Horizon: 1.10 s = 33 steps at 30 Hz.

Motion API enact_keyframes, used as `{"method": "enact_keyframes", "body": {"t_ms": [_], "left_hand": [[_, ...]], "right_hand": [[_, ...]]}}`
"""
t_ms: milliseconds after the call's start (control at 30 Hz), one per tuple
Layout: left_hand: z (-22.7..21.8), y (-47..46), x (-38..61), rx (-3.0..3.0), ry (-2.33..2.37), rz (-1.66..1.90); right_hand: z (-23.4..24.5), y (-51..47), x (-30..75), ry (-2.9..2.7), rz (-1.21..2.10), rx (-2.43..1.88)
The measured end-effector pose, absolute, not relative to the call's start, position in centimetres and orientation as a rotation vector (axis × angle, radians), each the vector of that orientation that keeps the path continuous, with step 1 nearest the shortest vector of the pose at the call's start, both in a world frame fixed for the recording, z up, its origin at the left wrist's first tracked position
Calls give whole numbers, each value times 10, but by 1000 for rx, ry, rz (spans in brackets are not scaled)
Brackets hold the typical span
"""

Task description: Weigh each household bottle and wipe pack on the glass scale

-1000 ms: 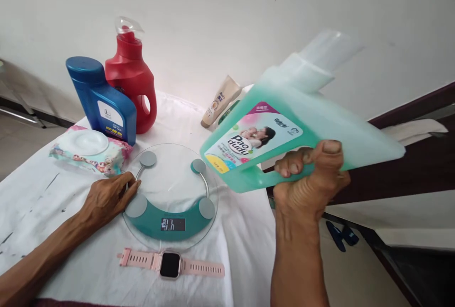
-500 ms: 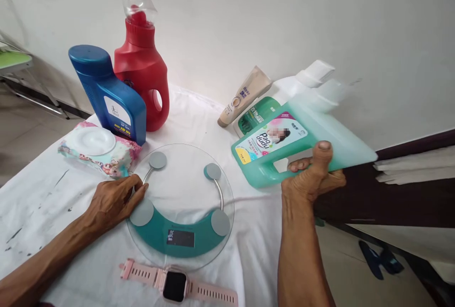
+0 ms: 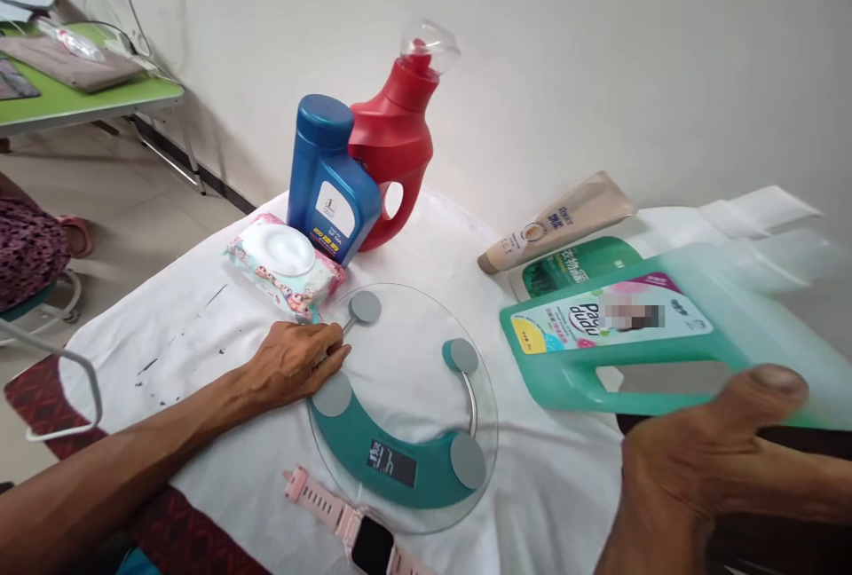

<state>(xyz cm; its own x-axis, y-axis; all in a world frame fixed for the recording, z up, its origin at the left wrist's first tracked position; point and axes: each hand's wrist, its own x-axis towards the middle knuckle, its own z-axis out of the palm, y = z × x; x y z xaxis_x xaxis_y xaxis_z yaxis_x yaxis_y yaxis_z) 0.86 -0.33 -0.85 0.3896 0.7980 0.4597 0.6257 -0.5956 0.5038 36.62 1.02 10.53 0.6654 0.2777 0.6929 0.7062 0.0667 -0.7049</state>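
My left hand (image 3: pixel 293 364) lies on the white cloth with its fingers curled onto the left rim of a round glass scale (image 3: pixel 406 362) that has a teal display band. A teal detergent bottle (image 3: pixel 599 331) lies on its side at the table's right edge. Just below its handle is my right hand (image 3: pixel 698 460), thumb stretched out against the handle's lower edge. No fingers pass through the handle hole; the rest of the fingers are hidden.
A blue bottle (image 3: pixel 329 193), a red jug (image 3: pixel 392 149) and a wipes pack (image 3: pixel 280 260) stand behind the scale. A beige tube (image 3: pixel 559 220) lies on a white-and-green bottle (image 3: pixel 572 266). A pink watch (image 3: pixel 359 535) lies in front. A green table (image 3: pixel 86 100) stands far left.
The teal bottle came down from the air onto the table's right edge. My right fingers left its handle. The view swung to the left; my left hand stayed on the scale.
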Motion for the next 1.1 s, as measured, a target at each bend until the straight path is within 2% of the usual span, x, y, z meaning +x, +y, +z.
{"method": "enact_keyframes", "body": {"t_ms": [67,200,300,400,700,933,1100], "left_hand": [[-7,-4,8,2418,1242,993],[-7,-3,6,2442,1209,997],[-10,-2,5,2435,1210,969],[-13,-2,6,2427,1210,962],[-13,1,7,2483,1170,1043],[-14,2,7,2495,1160,1058],[-14,2,6,2492,1173,980]], "right_hand": [[111,23,331,-1096,-456,-1433],[106,84,248,-1356,280,-1238],[95,134,199,-1410,618,-1187],[86,166,170,-1268,780,-1173],[74,191,154,-1194,901,-1144],[78,188,155,-1014,750,-1098],[104,166,190,-975,622,-1027]]}}
